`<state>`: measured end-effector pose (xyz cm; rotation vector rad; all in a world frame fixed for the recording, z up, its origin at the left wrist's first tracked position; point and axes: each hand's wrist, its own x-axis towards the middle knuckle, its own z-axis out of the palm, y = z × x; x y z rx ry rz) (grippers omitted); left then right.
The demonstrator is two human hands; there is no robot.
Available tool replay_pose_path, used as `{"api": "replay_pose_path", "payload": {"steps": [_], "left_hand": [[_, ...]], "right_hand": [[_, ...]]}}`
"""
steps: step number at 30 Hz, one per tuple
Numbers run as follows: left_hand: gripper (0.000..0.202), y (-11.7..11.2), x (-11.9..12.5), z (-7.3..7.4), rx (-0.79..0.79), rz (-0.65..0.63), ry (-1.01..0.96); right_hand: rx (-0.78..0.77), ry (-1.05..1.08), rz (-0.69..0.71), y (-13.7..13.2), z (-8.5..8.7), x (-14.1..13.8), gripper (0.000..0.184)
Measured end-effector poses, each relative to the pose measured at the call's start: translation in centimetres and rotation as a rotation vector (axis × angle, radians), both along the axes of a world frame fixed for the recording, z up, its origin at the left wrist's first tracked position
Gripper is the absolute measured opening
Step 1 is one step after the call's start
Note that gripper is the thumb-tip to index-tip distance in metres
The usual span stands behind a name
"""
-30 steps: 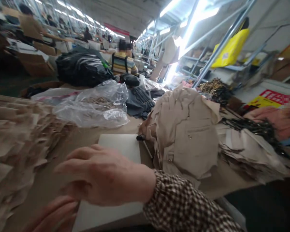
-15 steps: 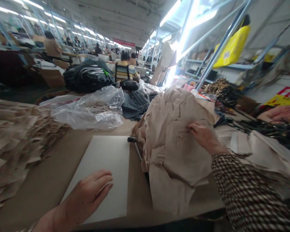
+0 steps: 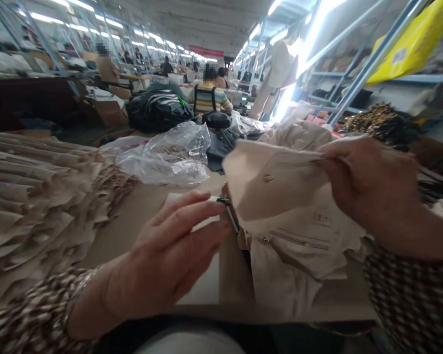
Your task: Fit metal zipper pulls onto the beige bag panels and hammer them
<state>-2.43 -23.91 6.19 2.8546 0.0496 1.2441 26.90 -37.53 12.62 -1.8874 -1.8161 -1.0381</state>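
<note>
My right hand (image 3: pixel 376 191) pinches the upper edge of a beige fabric piece (image 3: pixel 254 196) and holds it up, tilted. A small gold-coloured metal fitting shows on this piece. Beneath it lies a heap of similar beige pieces (image 3: pixel 284 282), one with a zip-like line and a small metal part. My left hand (image 3: pixel 170 250) hovers over a white board (image 3: pixel 203 287), fingers stretched and holding nothing, their tips just left of the raised piece. Between board and heap lies a thin rod (image 3: pixel 232 216) with a black end, partly covered.
Long stacks of beige fabric (image 3: pixel 18 182) lie on the left of the table. A clear plastic bag (image 3: pixel 170 157) and dark fabric (image 3: pixel 216 157) lie behind the board. A yellow bag (image 3: pixel 409 44) hangs at upper right. People sit farther back, one in a striped top (image 3: pixel 205 98).
My right hand has lifted a beige piece off the heap and come nearer. My left hand has risen from the board and moved right. The view has shifted left.
</note>
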Motion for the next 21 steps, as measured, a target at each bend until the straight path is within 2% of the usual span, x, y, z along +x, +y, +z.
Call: {"api": "replay_pose_path", "payload": {"steps": [2,4,5,7,9,12,15,18,20,21], "left_hand": [[0.038,-0.9,-0.9,2.3,0.126,0.098,0.003],[0.039,-0.8,-2.2,3.2,0.158,0.222,0.059],[0.034,-0.3,-3.0,3.2,0.130,0.262,0.096],[0.020,1.5,-4.6,2.7,0.010,0.260,0.151],[0.025,4.2,-6.1,1.8,-0.163,0.217,0.233],[0.036,8.1,-7.1,0.0,-0.371,0.290,0.465],[0.032,10.4,-6.4,-3.0,-0.453,0.430,0.702],[0.022,10.2,-4.7,-7.1,-0.410,0.499,0.775],[0.023,8.8,-3.6,-10.0,-0.342,0.465,0.741],[0.028,8.0,-3.2,-11.3,-0.311,0.418,0.723]], "right_hand": [[-0.135,-0.026,0.250,1.8,0.1,-5.5,0.017],[-0.267,0.157,0.467,3.5,-0.5,-10.2,0.015],[-0.328,0.285,0.539,4.4,-0.9,-12.0,0.013],[-0.417,0.517,0.618,6.1,-1.8,-14.4,0.009],[-0.502,0.638,0.630,7.8,-3.2,-15.4,0.012],[-0.616,0.593,0.502,9.9,-6.8,-14.8,0.027],[-0.710,0.446,0.290,11.3,-12.3,-13.4,0.023],[-0.793,0.373,0.206,12.1,-17.4,-12.6,0.020],[-0.820,0.354,0.191,12.5,-19.4,-12.7,0.018],[-0.827,0.350,0.180,12.6,-19.8,-12.9,0.018]]}}
